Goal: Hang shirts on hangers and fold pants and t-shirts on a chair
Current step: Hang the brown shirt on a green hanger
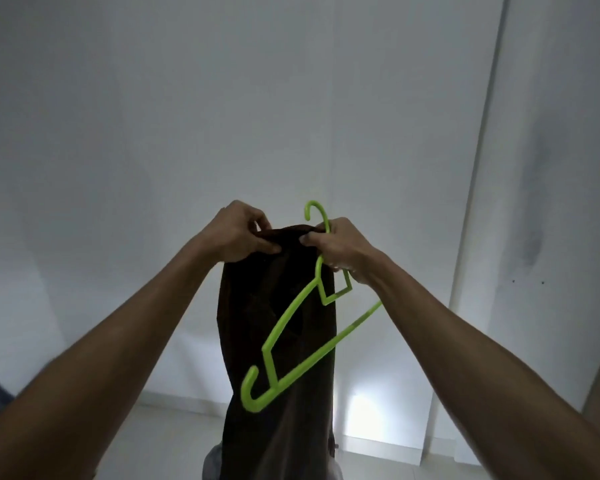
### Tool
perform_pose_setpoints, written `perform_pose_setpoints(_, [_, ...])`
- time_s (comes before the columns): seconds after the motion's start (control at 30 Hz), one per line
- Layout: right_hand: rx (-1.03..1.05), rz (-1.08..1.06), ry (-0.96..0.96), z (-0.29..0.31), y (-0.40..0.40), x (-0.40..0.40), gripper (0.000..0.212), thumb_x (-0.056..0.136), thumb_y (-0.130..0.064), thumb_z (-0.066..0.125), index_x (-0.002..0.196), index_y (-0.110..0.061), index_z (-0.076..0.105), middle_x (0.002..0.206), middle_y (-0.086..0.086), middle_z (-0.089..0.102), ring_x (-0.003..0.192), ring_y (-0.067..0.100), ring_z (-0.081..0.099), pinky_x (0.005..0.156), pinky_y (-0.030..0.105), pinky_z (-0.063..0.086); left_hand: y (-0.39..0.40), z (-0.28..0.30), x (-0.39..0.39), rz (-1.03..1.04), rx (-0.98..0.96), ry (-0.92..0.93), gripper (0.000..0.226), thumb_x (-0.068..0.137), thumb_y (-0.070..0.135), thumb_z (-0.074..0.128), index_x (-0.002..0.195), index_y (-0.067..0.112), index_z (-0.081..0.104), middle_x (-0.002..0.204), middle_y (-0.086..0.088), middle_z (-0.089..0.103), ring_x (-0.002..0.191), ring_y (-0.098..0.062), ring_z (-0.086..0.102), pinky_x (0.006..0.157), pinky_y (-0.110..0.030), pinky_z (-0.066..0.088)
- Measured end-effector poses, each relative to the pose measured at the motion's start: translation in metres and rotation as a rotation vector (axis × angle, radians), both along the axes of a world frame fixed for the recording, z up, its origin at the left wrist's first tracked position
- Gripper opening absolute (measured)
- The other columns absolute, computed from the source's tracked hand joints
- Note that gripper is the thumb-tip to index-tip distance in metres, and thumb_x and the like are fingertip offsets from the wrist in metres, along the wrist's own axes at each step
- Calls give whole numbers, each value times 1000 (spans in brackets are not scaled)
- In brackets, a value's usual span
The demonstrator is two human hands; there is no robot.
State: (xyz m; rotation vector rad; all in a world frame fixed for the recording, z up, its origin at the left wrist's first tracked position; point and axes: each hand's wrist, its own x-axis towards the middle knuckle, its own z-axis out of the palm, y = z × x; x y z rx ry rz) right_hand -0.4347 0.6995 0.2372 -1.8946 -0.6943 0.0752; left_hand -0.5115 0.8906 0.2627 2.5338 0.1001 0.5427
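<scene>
**Dark garment and green hanger held up before a white wall**

Left hand point(242, 233): fingers pinching the top edge of the dark garment point(278, 341). Right hand point(340, 249): fingers clasping the same edge together with the neck of the green hanger point(291, 317). Garment hanging straight down between both forearms; hanger tilted across its front, hook uppermost.

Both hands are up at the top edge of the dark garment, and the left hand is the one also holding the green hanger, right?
Not quite. The head view shows the green hanger gripped by the right hand, not the left. Both hands do hold the top edge of the dark garment; the left hand holds only fabric.
</scene>
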Motion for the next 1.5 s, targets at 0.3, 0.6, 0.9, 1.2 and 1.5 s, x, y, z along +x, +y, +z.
perform_pose_setpoints(0.3, [-17, -179, -132, -4, 8, 15, 19, 84, -22, 63, 70, -10, 59, 60, 3, 51, 55, 18, 50, 54, 32, 40, 32, -48, -19, 361, -139, -157, 18, 82, 38, 79, 84, 23, 70, 79, -1, 70, 73, -24, 70, 67, -41, 60])
perform_pose_setpoints(0.6, [-38, -103, -223, -3, 14, 10, 35, 87, -46, 71, 103, -14, 69, 83, 1, 67, 71, 15, 65, 59, 31, 52, 3, -15, -8, 267, -861, -313, 18, 93, 26, 68, 86, 9, 69, 87, -11, 70, 72, -23, 68, 70, -38, 60])
perform_pose_setpoints(0.9, [281, -235, -61, 37, -36, 21, 70, 70, -66, 79, 97, -2, 69, 57, 7, 63, 37, 10, 45, 42, 23, 36, 28, -17, -21, 520, -227, -251, 14, 81, 31, 75, 76, 18, 77, 79, 1, 70, 80, -17, 66, 74, -34, 59])
perform_pose_setpoints(1.2, [279, -227, -90, 20, 22, -6, 49, 79, -54, 79, 75, -7, 67, 59, 5, 69, 45, 10, 64, 46, 25, 40, 7, -21, -7, 477, 28, -174, 19, 83, 33, 71, 76, 17, 78, 78, -4, 69, 80, -25, 63, 65, -34, 53])
perform_pose_setpoints(1.5, [264, -43, 32, 7, 83, -20, 41, 102, -42, 31, 92, -12, 57, 82, 7, 61, 69, 24, 63, 59, 38, 49, -10, 11, -5, 330, -186, -217, 27, 87, 22, 69, 77, -2, 75, 76, -20, 72, 55, -25, 62, 54, -39, 57])
